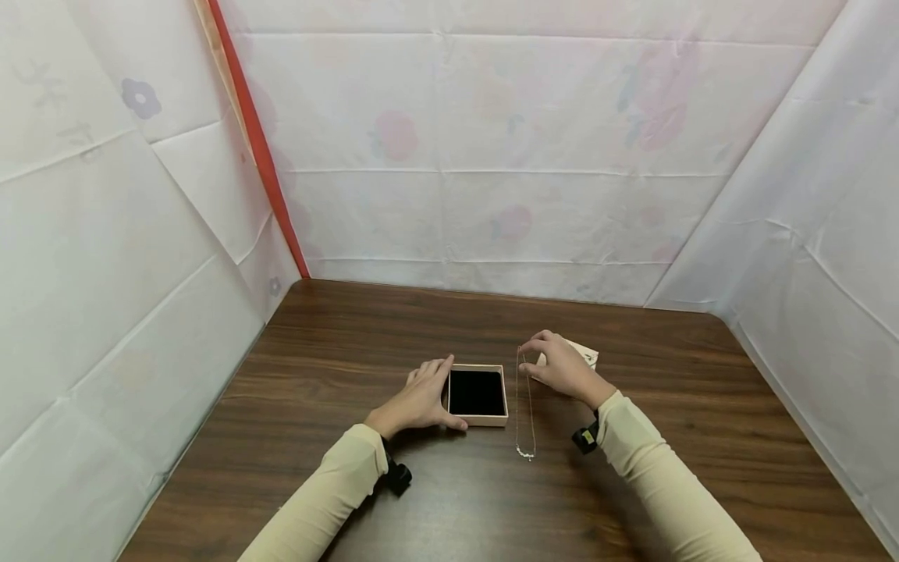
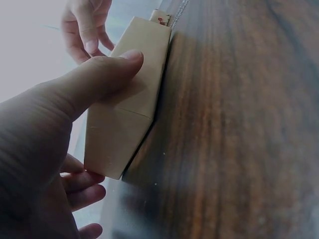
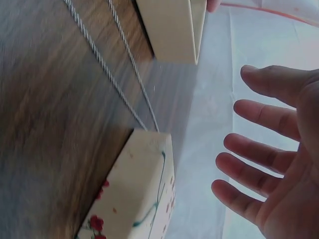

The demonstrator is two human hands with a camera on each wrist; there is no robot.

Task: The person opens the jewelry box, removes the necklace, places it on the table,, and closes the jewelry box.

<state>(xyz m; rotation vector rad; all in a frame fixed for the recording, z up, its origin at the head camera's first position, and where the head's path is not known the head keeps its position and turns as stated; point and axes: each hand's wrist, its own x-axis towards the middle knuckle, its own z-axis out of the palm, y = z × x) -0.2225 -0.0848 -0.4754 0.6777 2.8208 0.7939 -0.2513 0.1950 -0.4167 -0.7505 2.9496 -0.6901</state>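
My left hand (image 1: 419,398) grips the left side of an open cream jewelry box (image 1: 477,421) with a black lining. In the left wrist view its thumb (image 2: 112,72) lies along the box wall (image 2: 117,142), with other fingers at the far side. A thin necklace (image 1: 524,453) lies lengthwise on the table right of the box, its small pendant row toward me. My right hand (image 1: 562,367) hovers over the necklace's far end. The right wrist view shows this hand (image 3: 279,154) with spread fingers, apart from the twisted silver chain (image 3: 102,62).
A cream box lid (image 1: 586,353) with red flowers and green stems sits under and behind my right hand, close to the chain's end. White printed sheets (image 1: 449,218) hang around the dark wooden table (image 1: 351,320). A red strip (image 1: 260,148) runs down the left corner.
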